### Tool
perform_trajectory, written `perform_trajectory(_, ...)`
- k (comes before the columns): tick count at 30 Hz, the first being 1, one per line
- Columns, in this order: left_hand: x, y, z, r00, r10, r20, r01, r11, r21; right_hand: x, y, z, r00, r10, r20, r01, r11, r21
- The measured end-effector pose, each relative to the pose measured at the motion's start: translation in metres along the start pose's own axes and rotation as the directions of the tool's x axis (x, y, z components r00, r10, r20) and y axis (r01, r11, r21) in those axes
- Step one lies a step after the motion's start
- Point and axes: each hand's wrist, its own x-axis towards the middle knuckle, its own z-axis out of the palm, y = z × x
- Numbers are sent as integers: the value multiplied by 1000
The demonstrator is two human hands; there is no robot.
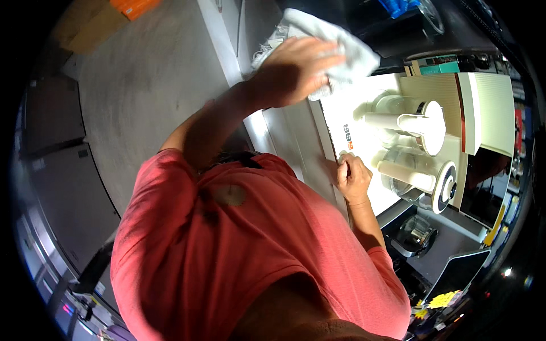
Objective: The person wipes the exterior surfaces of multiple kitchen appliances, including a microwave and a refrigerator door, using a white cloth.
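Observation:
At the top, my left hand (301, 65) lies over a bunched white cloth (352, 54), its fingers pressed onto it and somewhat blurred. The cloth spreads past the fingertips, over the end of a bright white counter (341, 116). Lower on the right, my right hand (354, 177) rests at the counter's front edge with its fingers curled in. What those fingers hold, if anything, is hidden. Beside this hand stands a clear glass kettle (401, 176) with a white handle and a round lid. Another glass kettle (398, 116) stands between it and the cloth.
A cream panel (489, 113) rises behind the kettles. A dark glass appliance (415, 233) sits on a grey surface, near a black screen (460, 273). Grey cabinets (57, 193) stand left, and cardboard boxes (96, 23) lie on the floor at the upper left.

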Motion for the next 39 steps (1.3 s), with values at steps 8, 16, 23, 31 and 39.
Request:
perform_trajectory(8, 42, -79, 18, 902, -15, 431, -90, 971, 222, -2, 1, -4, 995, 102, -22, -102, 995, -21)
perform_trajectory(16, 107, -217, 1, 918, -310, 246, 210, 908, 361, 4, -1, -6, 992, 124, -18, -125, 991, -47)
perform_trajectory(23, 96, -160, 1, 851, 60, 521, -212, 948, 238, 2, -4, -4, 984, 178, 7, -177, 979, -98)
perform_trajectory(31, 101, -131, 33, 854, 175, 491, -187, 982, -26, 5, -3, -4, 986, 164, 35, -160, 981, -110)
perform_trajectory(39, 91, -123, 24, 807, 349, 477, -273, 936, -224, 5, -5, -3, 979, 199, 35, -192, 970, -145)
